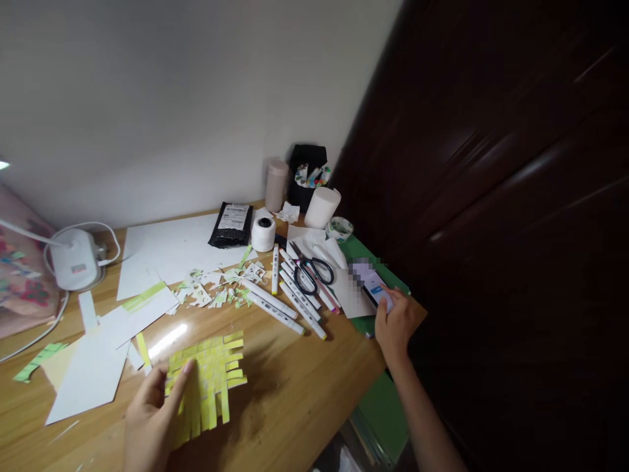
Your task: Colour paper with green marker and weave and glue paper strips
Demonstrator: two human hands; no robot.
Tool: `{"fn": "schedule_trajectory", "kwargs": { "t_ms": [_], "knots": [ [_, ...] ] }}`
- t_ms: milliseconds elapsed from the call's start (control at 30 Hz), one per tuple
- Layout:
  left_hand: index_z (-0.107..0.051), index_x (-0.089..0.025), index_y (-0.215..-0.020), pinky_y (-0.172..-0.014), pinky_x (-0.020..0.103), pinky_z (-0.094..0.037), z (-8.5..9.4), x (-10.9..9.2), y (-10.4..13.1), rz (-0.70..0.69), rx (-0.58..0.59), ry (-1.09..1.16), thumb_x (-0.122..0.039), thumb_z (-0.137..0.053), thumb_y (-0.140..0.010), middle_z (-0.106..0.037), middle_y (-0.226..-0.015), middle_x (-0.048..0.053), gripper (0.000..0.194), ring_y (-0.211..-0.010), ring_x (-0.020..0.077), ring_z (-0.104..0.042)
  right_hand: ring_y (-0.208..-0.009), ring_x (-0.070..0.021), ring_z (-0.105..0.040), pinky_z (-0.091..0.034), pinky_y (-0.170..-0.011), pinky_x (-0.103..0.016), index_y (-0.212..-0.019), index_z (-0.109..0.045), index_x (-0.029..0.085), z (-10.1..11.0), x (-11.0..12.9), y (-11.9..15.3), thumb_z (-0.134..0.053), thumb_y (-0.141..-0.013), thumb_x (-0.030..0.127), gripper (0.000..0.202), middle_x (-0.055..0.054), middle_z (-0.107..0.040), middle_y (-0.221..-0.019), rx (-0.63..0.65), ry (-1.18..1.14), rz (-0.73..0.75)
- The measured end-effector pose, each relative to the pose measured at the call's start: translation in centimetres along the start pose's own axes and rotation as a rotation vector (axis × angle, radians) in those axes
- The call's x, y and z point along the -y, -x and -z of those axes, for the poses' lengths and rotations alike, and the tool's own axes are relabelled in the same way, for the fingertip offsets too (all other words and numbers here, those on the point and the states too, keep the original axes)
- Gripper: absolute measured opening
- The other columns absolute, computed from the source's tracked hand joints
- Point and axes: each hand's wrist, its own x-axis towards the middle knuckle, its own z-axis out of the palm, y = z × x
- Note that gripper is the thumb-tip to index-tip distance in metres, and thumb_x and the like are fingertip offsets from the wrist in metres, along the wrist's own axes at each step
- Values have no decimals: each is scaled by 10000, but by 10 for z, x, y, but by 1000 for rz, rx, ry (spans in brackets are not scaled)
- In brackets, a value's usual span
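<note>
My left hand [154, 406] is closed on a woven mat of yellow paper strips [209, 377], with the thumb on top near its left edge. Loose strip ends stick out along the mat's right and lower sides. At the table's right edge my right hand [396, 321] grips the near end of a smartphone [376, 288] with a lit screen. Part of the phone is blurred out by pixelation. Left of the phone, black-handled scissors [312, 270] lie across several white markers [299, 298].
Green and white paper scraps [216, 285] are heaped mid-table, by white sheets [164, 246]. Behind stand a pinkish tumbler [276, 187], a black pen holder [301, 196], a paper roll [322, 207] and a tape roll [339, 228]. A power strip [76, 259] sits left; a dark panel [491, 196] rises right.
</note>
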Motion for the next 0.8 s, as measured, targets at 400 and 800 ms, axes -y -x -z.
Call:
{"fn": "schedule_trajectory", "kwargs": {
  "t_ms": [400, 800],
  "knots": [
    [-529, -192, -746, -431, 174, -336, -3, -9, 3, 109, -27, -72, -672, -710, -389, -455, -618, -56, 625, -518, 98, -395, -1105, -317, -512, -368, -925, -515, -999, -532, 136, -4, -12, 2, -416, -868, 225, 196, -187, -632, -1082, -45, 163, -7],
    [-561, -185, -756, -492, 206, -363, 0, 8, -9, -19, -49, -221, -677, -675, -462, -487, -669, -26, 585, -594, 138, -445, -1121, -249, -518, -388, -941, -471, -1057, -471, 181, -1, -19, -26, -336, -891, 220, 217, -119, -646, -1099, 123, 31, 71]
  ]
}}
